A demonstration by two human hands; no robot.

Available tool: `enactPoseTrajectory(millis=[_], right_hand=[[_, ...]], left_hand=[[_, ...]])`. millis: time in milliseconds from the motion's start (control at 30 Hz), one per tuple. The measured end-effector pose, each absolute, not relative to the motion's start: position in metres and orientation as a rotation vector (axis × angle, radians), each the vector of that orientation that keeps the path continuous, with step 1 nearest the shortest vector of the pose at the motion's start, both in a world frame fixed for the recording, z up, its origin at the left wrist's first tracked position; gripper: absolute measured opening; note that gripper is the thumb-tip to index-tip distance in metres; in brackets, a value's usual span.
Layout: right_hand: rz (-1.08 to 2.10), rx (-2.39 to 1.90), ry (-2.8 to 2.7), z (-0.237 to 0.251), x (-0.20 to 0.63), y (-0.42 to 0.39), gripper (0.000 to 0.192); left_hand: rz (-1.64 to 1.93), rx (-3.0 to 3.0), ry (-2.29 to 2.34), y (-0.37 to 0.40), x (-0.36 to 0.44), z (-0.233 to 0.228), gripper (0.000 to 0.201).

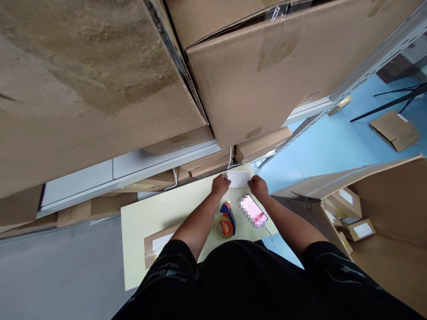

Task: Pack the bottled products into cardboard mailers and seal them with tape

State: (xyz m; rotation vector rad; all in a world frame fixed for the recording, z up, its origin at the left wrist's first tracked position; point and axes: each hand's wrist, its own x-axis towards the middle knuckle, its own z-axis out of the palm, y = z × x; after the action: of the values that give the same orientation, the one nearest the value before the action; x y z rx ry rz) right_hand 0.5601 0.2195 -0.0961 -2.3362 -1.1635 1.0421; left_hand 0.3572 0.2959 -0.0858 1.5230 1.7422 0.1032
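Nearest me, a flat brown parcel [156, 244] lay on the pale yellow table [147, 213]. Past it sat a tape dispenser [226, 222], with a phone [254, 210] on a white cable just to its right. Further out, my left hand [220, 184] and right hand [258, 185] each pinched an end of a white paper slip [239, 178], held above the table's far edge. Beyond, big cardboard boxes [267, 75] were stacked on shelving.
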Motion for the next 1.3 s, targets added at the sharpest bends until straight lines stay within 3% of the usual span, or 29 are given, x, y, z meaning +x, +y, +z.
enactPoseTrajectory(millis=[400, 600, 933, 1033, 1300], right_hand=[[1.013, -2.296, -1.164, -0.098, 0.561, 0.217, 0.016], [1.019, -2.281, -1.157, -0.099, 0.564, 0.211, 0.016], [0.866, -2.180, -1.289, -0.091, 0.554, 0.193, 0.026], [0.898, -2.199, -1.228, -0.085, 0.554, 0.193, 0.025], [1.013, -2.066, -1.120, -0.066, 0.546, 0.180, 0.024]], left_hand=[[0.098, 1.645, 1.666, 0.294, 0.358, -0.070, 0.008], [0.000, 2.068, 1.465, 0.286, 0.358, -0.054, 0.018], [0.112, 2.004, 1.379, 0.272, 0.373, -0.041, 0.016], [0.107, 2.062, 1.324, 0.272, 0.375, -0.040, 0.007], [0.017, 2.230, 1.217, 0.263, 0.380, -0.040, 0.022]])
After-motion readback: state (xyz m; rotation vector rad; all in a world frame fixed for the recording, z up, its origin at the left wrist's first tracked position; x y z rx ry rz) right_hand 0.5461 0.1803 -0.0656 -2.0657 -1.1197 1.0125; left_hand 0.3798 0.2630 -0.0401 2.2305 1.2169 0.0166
